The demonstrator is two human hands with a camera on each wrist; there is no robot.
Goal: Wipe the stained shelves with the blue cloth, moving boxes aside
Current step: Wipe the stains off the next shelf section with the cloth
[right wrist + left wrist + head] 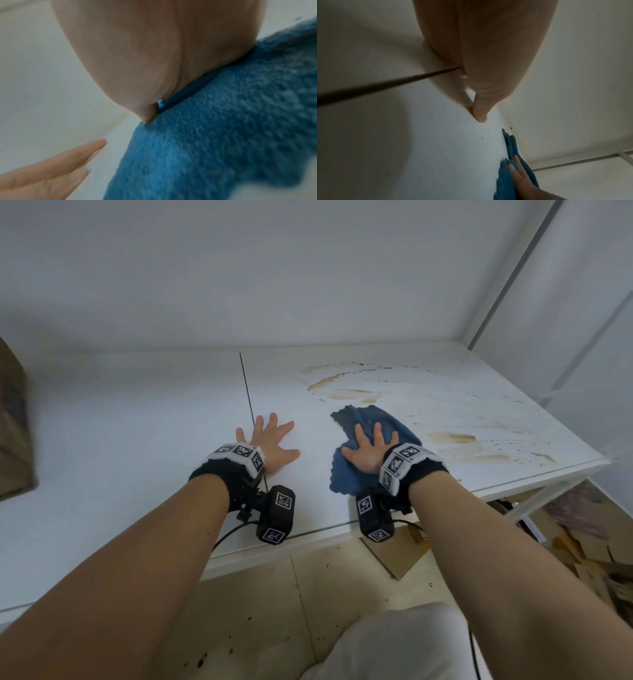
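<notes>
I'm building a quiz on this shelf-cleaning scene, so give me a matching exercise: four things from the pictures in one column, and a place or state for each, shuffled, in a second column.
Things:
1. blue cloth
2. left hand
3. brown stains
4. cardboard box

Places or states:
A. at the far left edge of the head view
B. flat, fingers spread, on bare white shelf
C. pressed under the right hand
D. to the right of and beyond the cloth, on the shelf

Pairs: 1-C, 2-B, 3-D, 4-A

Bare shelf (137, 440) lies left of both hands; a cardboard box (13, 422) blocks the far-left edge.
</notes>
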